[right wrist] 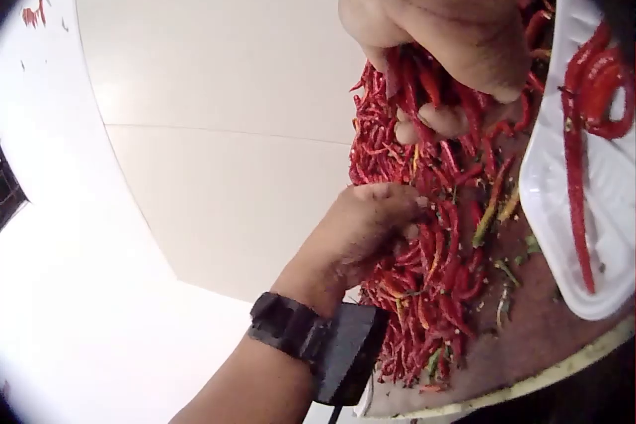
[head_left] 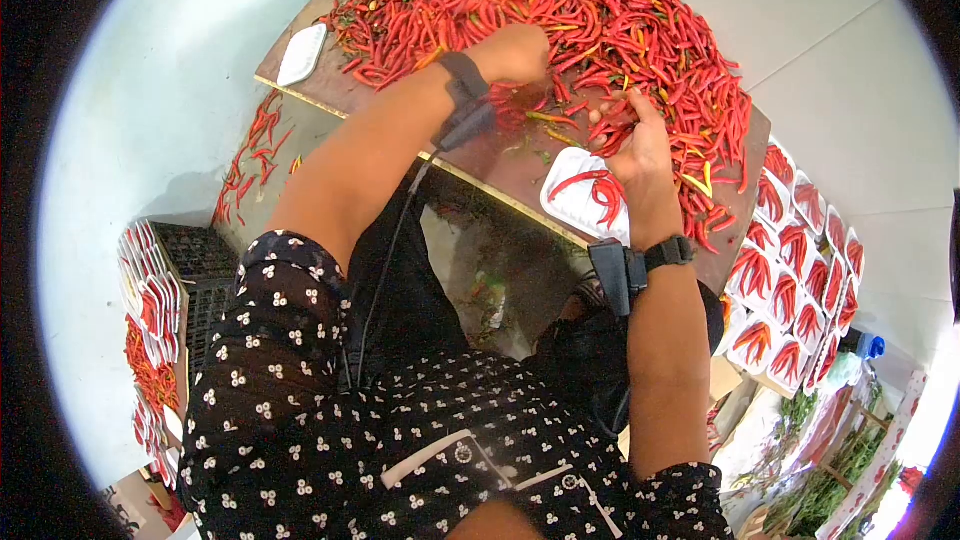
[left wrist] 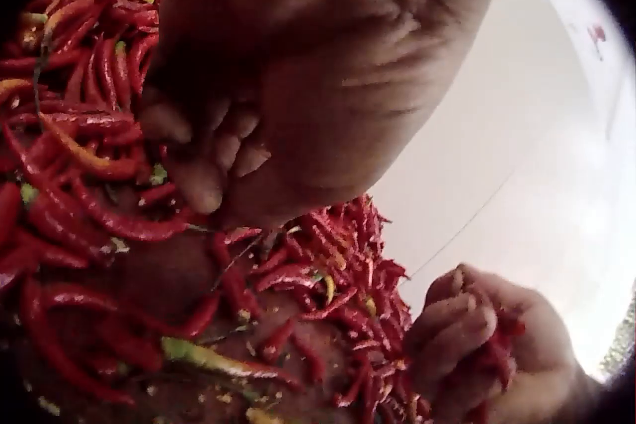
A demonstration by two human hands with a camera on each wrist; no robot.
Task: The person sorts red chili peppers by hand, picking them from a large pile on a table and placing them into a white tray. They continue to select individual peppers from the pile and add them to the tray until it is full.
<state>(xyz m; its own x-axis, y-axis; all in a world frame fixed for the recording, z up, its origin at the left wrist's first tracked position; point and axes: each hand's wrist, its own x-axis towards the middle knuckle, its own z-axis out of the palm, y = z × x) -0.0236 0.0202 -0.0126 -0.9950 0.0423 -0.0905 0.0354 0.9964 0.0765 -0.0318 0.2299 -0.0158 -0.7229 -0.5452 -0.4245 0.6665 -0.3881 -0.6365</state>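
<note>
Where the table's (head_left: 440, 165) pale near edge runs, a white foam tray (head_left: 558, 208) lies close to it, holding a few long red chillies (right wrist: 576, 185) set lengthwise and curved. Just beside it, the right hand (head_left: 640, 145) has its grip closed around several red chillies, its fingers curled over them. The left hand (head_left: 515, 55) reaches to the pile of chillies (head_left: 650, 20) with bent fingers; whether its grip pinches one, I cannot tell. This pile, mostly red with some orange and yellow, spreads across the far part of the table and reaches its right side. A second white tray (head_left: 302, 54) sits at the left end, near the edge. Between pile and near edge, left of the first tray, a strip of brown tabletop gives room. Beyond the right side stand filled trays (head_left: 790, 270), each bearing red chillies; at left, more stand beside a black crate (head_left: 208, 275).
</note>
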